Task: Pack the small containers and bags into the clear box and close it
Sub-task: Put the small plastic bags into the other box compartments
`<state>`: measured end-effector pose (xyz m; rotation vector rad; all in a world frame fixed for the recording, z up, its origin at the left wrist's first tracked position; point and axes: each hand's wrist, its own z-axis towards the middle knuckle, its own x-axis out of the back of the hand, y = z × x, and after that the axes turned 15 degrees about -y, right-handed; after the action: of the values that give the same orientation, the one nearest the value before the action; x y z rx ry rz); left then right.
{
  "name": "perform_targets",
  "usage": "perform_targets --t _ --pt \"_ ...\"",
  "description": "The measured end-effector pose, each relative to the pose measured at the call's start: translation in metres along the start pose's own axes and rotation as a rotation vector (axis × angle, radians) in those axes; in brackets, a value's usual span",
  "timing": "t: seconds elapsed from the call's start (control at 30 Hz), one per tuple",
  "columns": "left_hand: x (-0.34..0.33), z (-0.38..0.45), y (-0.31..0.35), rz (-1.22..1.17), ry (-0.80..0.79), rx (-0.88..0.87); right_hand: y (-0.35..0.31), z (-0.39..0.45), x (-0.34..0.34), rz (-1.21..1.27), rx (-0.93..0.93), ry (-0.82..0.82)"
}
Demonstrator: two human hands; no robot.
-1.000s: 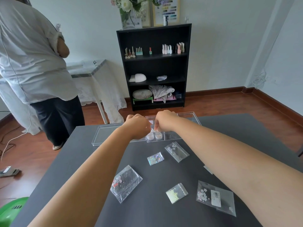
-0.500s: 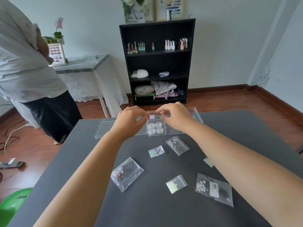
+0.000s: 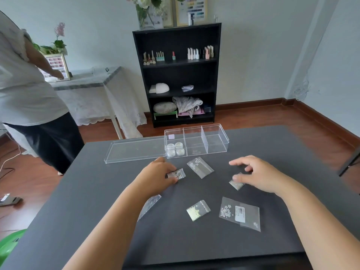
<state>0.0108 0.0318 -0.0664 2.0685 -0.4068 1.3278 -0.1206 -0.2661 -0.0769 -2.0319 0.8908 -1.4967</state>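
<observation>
The clear box [image 3: 206,151] stands at the table's far side with three compartments; its left one holds several small round containers [image 3: 175,149]. Its lid [image 3: 134,151] lies flat to the left. My left hand [image 3: 155,178] pinches a small glitter bag [image 3: 178,174] that rests on the table. My right hand [image 3: 257,176] hovers with fingers spread over another small bag [image 3: 236,184], thumb at its edge. More bags lie loose: a flower bag [image 3: 200,167], a yellowish bag [image 3: 198,210], a labelled bag [image 3: 240,213], and one bag [image 3: 151,204] partly hidden under my left forearm.
The dark grey table [image 3: 97,191] fills the foreground. A person [image 3: 29,94] stands at the far left beside a white draped table [image 3: 91,80]. A black bookshelf [image 3: 177,75] stands against the wall. A dark object [image 3: 350,162] juts in at the right edge.
Both hands have drawn back from the clear box toward me. The left one now grips the small glitter bag; the right one has come down over a small bag on the right.
</observation>
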Motion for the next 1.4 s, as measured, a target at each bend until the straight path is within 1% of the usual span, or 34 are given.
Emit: perform_targets --t 0.07,0.1,0.2,0.37,0.47,0.53,0.6,0.7,0.83,0.97,1.07,1.2,1.33,1.4 --pt "-0.003 -0.001 0.002 -0.077 0.015 0.018 0.008 -0.006 0.000 0.024 0.014 -0.112" --pt "-0.004 -0.001 0.003 -0.112 0.013 0.026 0.011 -0.008 0.001 0.047 0.024 -0.135" --pt "-0.012 -0.006 0.007 -0.197 0.029 0.025 0.015 -0.009 0.003 0.066 0.033 -0.122" --pt "-0.040 -0.018 0.014 -0.267 0.270 -0.015 0.017 -0.007 -0.005 0.056 0.069 -0.033" --pt "-0.051 -0.025 0.012 -0.369 0.371 -0.068 0.019 -0.007 -0.012 0.027 0.102 0.098" --pt "-0.053 -0.028 0.010 -0.445 0.413 -0.093 0.019 -0.008 -0.018 0.043 0.111 0.178" --pt "-0.052 -0.030 0.012 -0.473 0.453 -0.109 0.021 -0.008 -0.021 0.075 0.117 0.230" --pt "-0.048 -0.027 0.023 -0.530 0.505 -0.177 0.024 -0.005 -0.022 0.125 0.166 0.290" --pt "-0.029 -0.004 0.043 -0.603 0.577 -0.268 0.018 0.001 -0.024 0.268 0.230 0.352" --pt "0.005 0.048 0.069 -0.613 0.671 -0.224 0.012 0.014 -0.007 0.370 0.310 0.394" --pt "0.015 0.077 0.068 -0.518 0.669 -0.115 0.015 0.025 -0.010 0.458 0.310 0.413" --pt "0.013 0.089 0.055 -0.276 0.498 0.011 0.019 0.027 -0.023 0.598 0.311 0.461" --pt "0.021 0.101 0.059 -0.113 0.432 0.063 0.019 0.029 -0.017 0.665 0.341 0.468" --pt "0.028 0.103 0.058 -0.055 0.367 0.092 0.019 0.031 -0.017 0.662 0.341 0.452"
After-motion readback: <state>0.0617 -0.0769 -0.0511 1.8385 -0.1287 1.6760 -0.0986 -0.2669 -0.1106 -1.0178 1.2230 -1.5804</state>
